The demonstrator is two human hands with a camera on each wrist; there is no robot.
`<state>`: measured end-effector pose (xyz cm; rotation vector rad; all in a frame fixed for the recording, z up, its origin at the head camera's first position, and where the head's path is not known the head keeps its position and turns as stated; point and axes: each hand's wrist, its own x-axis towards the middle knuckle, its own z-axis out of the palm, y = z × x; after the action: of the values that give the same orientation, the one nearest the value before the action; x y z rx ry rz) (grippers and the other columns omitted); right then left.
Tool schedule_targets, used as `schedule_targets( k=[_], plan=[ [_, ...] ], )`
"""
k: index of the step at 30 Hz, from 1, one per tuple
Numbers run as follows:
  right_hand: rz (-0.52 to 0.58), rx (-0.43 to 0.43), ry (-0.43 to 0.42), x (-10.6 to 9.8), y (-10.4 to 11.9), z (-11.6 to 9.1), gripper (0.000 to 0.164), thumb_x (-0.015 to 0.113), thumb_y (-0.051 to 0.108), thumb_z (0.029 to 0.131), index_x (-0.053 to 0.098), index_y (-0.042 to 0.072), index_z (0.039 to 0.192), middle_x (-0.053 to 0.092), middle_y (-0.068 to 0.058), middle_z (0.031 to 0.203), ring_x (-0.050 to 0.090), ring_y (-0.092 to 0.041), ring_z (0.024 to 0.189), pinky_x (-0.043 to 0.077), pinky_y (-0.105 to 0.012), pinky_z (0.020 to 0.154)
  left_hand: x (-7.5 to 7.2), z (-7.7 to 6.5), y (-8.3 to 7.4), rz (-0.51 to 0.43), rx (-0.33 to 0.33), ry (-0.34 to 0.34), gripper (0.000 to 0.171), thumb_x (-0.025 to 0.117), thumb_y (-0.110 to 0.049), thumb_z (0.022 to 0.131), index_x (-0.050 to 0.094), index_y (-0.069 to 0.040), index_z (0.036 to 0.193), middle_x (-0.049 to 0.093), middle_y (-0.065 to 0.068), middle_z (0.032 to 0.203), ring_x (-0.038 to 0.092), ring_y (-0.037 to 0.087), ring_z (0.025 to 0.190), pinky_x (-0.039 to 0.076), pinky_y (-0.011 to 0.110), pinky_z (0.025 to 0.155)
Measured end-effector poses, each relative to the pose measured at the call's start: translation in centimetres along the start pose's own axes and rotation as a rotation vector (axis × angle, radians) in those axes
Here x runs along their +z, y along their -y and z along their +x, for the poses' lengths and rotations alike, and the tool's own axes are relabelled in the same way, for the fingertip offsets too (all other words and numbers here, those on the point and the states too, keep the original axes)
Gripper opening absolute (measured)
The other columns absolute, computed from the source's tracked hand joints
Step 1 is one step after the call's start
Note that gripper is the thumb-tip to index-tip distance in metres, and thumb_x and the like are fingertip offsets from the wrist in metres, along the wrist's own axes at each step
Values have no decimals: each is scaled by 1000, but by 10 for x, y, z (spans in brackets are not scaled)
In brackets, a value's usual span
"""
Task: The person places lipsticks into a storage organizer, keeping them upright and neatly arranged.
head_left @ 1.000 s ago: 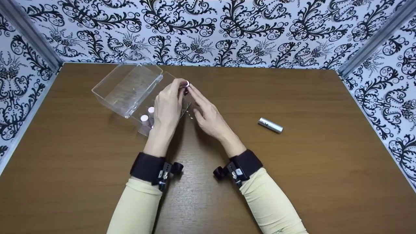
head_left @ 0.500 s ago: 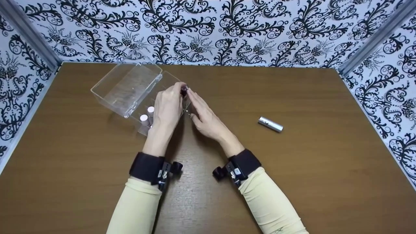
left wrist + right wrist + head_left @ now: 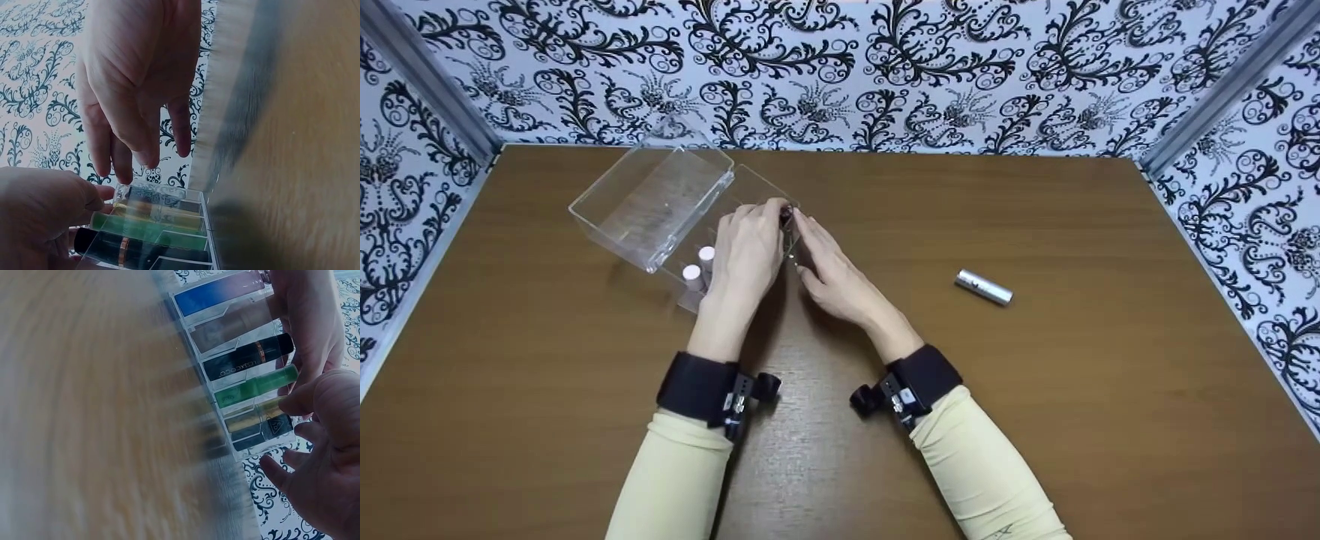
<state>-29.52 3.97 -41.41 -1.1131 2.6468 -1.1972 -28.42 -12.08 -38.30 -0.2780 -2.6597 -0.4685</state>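
Observation:
My left hand (image 3: pixel 750 240) arches over the clear hinged box (image 3: pixel 765 177), with its fingers curled at a dark lipstick tube (image 3: pixel 786 216) in the far right corner. My right hand (image 3: pixel 844 277) has its fingers extended, fingertips right at that corner beside the tube. In the right wrist view a row of lipsticks stands in the compartments: a blue one (image 3: pixel 211 297), a black one (image 3: pixel 242 360) with a copper band, a green one (image 3: pixel 256 386) and a gold one (image 3: pixel 247 417). Two white-capped tubes (image 3: pixel 692 277) show at the box's near end.
The box's clear lid (image 3: pixel 660 202) lies folded back to the left. A silver tube (image 3: pixel 984 288) lies on the brown table (image 3: pixel 1072 420) to the right. Patterned panels (image 3: pixel 960 67) border the table at the back and sides.
My left hand has lowered toward the box, and the dark tube has sunk into the far right corner. The right hand has shifted slightly nearer to the box.

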Motion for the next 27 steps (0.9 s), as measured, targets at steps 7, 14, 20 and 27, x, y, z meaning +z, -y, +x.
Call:
schedule_targets(
  k=[7, 14, 20, 27],
  plan=[
    [-6, 21, -35, -6, 4, -2, 68, 52, 1, 99, 20, -3, 159, 23, -23, 164, 19, -31, 152, 11, -28, 123, -3, 1, -4, 11, -28, 7, 30, 56, -6, 98, 63, -2, 127, 70, 15, 122, 63, 37, 114, 48, 51, 96],
    [-13, 43, -102, -21, 9, -10, 62, 53, 0, 98, 31, -3, 156, 38, -20, 157, 35, -27, 146, 24, -29, 120, -7, 1, -15, -26, 9, -81, 30, 61, -9, 98, 63, -4, 128, 66, 13, 128, 60, 35, 119, 47, 50, 99],
    [21, 53, -140, -39, 9, -25, 59, 53, -1, 99, 34, -3, 155, 46, -21, 151, 43, -31, 140, 39, -37, 113, -8, -3, -35, -32, 116, -154, 28, 65, -7, 95, 65, -4, 122, 68, 12, 124, 61, 33, 116, 48, 49, 98],
    [27, 63, -143, -56, 0, -45, 58, 52, -3, 99, 34, -4, 154, 52, -21, 146, 49, -33, 135, 48, -45, 104, 4, -8, -62, -25, 202, -103, 25, 67, -3, 91, 68, -5, 116, 71, 12, 118, 66, 33, 110, 49, 48, 100]
  ],
)
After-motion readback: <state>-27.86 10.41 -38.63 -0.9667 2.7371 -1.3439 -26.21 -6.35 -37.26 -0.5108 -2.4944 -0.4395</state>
